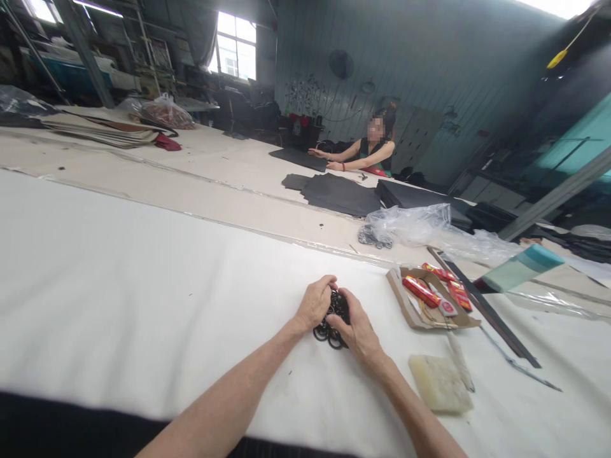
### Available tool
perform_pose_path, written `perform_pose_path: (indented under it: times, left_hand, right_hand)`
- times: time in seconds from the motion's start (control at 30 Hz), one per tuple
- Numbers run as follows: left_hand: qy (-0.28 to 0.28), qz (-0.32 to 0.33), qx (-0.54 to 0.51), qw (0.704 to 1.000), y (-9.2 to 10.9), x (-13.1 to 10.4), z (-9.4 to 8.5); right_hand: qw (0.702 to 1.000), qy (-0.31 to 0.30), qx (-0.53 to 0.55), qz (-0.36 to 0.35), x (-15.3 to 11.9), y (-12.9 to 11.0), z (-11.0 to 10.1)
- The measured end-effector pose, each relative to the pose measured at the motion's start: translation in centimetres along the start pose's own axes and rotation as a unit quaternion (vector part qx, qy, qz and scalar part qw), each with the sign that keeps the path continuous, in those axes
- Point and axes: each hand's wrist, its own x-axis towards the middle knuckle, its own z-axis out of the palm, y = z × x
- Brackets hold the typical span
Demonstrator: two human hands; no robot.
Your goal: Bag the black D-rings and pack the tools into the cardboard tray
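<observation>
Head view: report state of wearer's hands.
Left hand: cupped against the black rings; firm grip cannot be told.
Right hand: cupped around their other side, thumb over them; grip likewise unclear.

The left arm (229,397), bare, stretches in from the near left of the black rings (338,306), its wrist (296,323) nearly straight. The left hand (317,305) curves against the rings' left side, back turned upward, fingers bent toward their far edge. The right arm (420,410), also bare, slants in from the near right of the rings. The right hand (360,331) is cupped along their right side, fingers curled, thumb (338,326) laid over the nearer rings. Both hands' fingertips come close together at the rings' far edge
</observation>
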Motion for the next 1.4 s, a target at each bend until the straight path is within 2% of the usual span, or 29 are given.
perform_pose_path:
  times: [0.17, 0.33, 0.6, 0.77, 1.17, 1.4]
  left_hand:
    - [-0.003, -0.015, -0.033, 0.999, 0.1, 0.2, 0.0]
    - [-0.001, -0.032, -0.056, 0.998, 0.0, 0.1, -0.2]
    - [0.031, -0.081, -0.131, 0.988, 0.3, -0.3, 0.3]
    - [0.056, -0.101, -0.174, 0.978, -0.2, -0.6, 1.0]
    - [0.069, -0.130, -0.193, 0.970, 0.2, -1.1, 1.6]
    - [0.051, -0.125, -0.191, 0.972, 1.1, -1.4, 1.7]
  right_hand:
    - [0.984, -0.024, -0.153, -0.086, -1.5, 0.4, 0.2]
    - [0.978, -0.022, -0.193, -0.081, -0.7, 0.1, 0.7]
    - [0.980, 0.007, -0.176, -0.092, 0.5, 0.0, 1.1]
    - [0.984, -0.002, -0.156, -0.080, 0.9, -0.5, 1.0]
    - [0.989, -0.010, -0.111, -0.094, 0.2, -0.8, 0.6]
    - [0.991, -0.017, -0.099, -0.089, -0.1, -0.6, 0.7]
